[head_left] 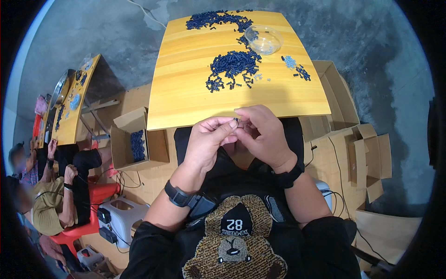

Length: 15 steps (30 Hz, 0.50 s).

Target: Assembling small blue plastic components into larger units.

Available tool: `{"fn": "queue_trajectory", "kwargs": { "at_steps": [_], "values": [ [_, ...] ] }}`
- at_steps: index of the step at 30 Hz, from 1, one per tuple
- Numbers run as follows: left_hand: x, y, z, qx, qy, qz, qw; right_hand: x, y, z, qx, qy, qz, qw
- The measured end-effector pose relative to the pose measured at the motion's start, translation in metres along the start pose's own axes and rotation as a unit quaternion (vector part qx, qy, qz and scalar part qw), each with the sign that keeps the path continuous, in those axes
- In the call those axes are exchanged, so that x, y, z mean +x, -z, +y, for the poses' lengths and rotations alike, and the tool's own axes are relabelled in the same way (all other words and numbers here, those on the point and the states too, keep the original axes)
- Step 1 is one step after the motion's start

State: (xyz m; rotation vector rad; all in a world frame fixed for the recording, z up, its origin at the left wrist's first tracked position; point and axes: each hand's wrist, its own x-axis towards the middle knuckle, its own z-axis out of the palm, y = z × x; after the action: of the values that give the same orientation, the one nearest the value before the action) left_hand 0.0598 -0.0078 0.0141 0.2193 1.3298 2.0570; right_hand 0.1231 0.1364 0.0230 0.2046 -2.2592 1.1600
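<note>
Just above the near edge of the wooden table [181,88], my left hand [206,139] and my right hand [265,137] meet. A small dark piece [237,120] is pinched between their fingertips, mostly covered, so its exact kind is unclear. Farther up the table lies a heap of short dark cylindrical pieces [234,64], with a trail of more curving to the far edge. A clear round plastic tub [264,41] stands beside that trail. To its right, light blue bits [290,62] form a small cluster next to several loose dark pieces [303,73].
A cardboard box [158,149] with dark pieces inside sits on the floor to the left. Other boxes [369,158] stand at the right, near cables. Two people [51,204] sit at another table [76,109] on the far left, by red and grey stools [118,216].
</note>
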Motion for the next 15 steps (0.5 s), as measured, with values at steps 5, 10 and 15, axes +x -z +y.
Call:
{"fn": "queue_trajectory", "kwargs": {
  "at_steps": [5,10,15],
  "values": [
    [0.002,0.002,-0.003,-0.005,0.010,0.003,1.000,0.002,0.000,0.002,-0.019,0.017,-0.002,1.000],
    [0.004,0.006,-0.006,0.011,0.032,0.017,0.999,0.003,0.003,0.008,-0.048,0.030,-0.055,0.997],
    [0.010,0.010,-0.006,-0.004,0.036,0.026,0.999,0.006,0.001,0.013,-0.019,-0.030,-0.063,0.997]
  ]
}}
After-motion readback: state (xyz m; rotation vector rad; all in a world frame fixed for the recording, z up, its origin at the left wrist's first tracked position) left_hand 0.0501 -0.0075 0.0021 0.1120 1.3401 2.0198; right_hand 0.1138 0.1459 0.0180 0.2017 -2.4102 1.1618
